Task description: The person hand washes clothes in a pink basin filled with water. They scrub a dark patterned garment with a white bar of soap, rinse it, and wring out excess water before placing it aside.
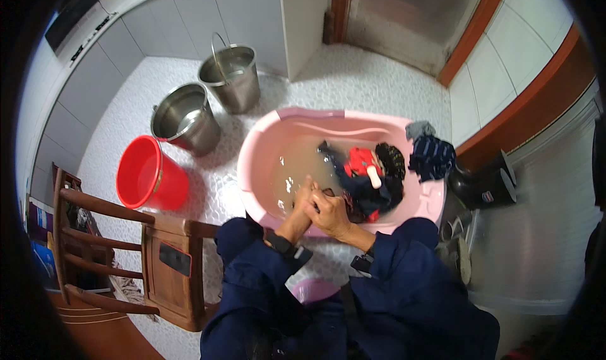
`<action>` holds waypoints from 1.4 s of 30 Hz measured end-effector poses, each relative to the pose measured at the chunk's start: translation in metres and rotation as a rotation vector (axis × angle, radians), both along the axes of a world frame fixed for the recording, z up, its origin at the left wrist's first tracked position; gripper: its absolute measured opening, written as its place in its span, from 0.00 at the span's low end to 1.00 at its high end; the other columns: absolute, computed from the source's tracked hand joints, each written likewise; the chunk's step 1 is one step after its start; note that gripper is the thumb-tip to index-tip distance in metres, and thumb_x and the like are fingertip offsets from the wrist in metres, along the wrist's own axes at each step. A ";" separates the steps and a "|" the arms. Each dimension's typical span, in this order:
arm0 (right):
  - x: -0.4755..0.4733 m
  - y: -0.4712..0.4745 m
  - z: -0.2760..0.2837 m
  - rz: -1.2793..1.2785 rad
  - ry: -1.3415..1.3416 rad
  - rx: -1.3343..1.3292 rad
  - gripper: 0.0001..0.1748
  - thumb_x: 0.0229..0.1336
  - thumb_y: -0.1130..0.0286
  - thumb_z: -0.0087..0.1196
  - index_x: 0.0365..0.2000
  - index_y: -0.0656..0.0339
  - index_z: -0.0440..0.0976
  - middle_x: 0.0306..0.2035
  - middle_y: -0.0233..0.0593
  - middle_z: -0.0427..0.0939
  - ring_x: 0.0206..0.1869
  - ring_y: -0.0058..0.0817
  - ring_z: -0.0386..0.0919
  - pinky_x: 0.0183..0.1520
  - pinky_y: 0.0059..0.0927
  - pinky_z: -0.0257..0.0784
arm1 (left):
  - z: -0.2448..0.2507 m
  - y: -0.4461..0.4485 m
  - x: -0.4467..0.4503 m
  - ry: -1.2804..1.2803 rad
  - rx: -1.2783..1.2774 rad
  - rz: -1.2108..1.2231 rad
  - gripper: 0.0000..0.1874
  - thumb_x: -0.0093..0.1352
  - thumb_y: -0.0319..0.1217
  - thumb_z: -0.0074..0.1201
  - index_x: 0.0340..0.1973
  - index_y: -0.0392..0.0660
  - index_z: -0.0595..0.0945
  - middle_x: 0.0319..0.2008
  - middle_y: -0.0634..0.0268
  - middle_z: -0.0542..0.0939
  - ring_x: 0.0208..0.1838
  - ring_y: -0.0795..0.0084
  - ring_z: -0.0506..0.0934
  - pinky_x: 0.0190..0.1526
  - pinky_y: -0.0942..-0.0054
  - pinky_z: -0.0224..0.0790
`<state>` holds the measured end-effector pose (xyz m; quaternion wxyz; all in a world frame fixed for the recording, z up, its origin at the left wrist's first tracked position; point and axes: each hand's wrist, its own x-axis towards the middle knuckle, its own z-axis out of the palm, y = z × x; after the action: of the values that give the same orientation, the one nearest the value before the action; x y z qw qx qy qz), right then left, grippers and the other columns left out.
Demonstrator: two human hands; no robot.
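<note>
My left hand [303, 206] and my right hand [331, 214] press together over the near side of a pink plastic baby bathtub [421, 204]. Between them a bit of dark wet cloth [327, 192] shows; the fingers hide most of it. Cloudy water [296, 156] fills the tub's left part. Dark wet clothes [374, 193] are heaped at the right, just beyond my right hand. A red cloth [360, 160] and a black patterned cloth [391, 159] lie on the heap, with a white oblong object [373, 177] on top.
A striped navy cloth [432, 157] and a grey cloth [420, 129] hang over the tub's right rim. Two steel buckets [244, 92] [203, 135] and a red bucket [173, 187] stand left. A wooden chair [173, 298] bears a phone [175, 259]. Black rubber boots [483, 187] stand right.
</note>
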<state>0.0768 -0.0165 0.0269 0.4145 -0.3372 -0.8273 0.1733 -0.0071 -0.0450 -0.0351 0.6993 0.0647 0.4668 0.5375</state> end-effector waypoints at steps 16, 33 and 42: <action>0.005 -0.002 0.005 -0.276 -0.041 -0.226 0.14 0.61 0.63 0.50 0.24 0.61 0.67 0.15 0.50 0.72 0.21 0.50 0.75 0.21 0.48 0.66 | 0.008 0.009 0.001 0.036 -0.147 -0.084 0.18 0.74 0.45 0.40 0.38 0.45 0.77 0.31 0.64 0.78 0.32 0.69 0.76 0.33 0.66 0.71; 0.001 -0.016 -0.001 -0.040 -0.040 0.038 0.13 0.60 0.64 0.50 0.36 0.64 0.73 0.17 0.53 0.74 0.21 0.50 0.76 0.25 0.49 0.69 | 0.025 0.015 -0.009 -0.269 -0.107 0.036 0.19 0.74 0.46 0.41 0.33 0.45 0.76 0.27 0.66 0.76 0.27 0.70 0.73 0.27 0.68 0.66; 0.065 0.068 -0.032 0.335 0.305 -1.290 0.31 0.58 0.40 0.52 0.35 0.64 0.77 0.33 0.28 0.77 0.33 0.18 0.74 0.36 0.25 0.70 | 0.031 0.028 -0.023 -0.199 -0.089 -0.014 0.21 0.72 0.53 0.45 0.31 0.47 0.71 0.30 0.64 0.78 0.33 0.68 0.79 0.39 0.61 0.76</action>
<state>0.1421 0.0518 -0.0046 0.2101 -0.3559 -0.5318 0.7392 -0.0297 -0.0167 -0.0044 0.7481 -0.0170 0.4179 0.5152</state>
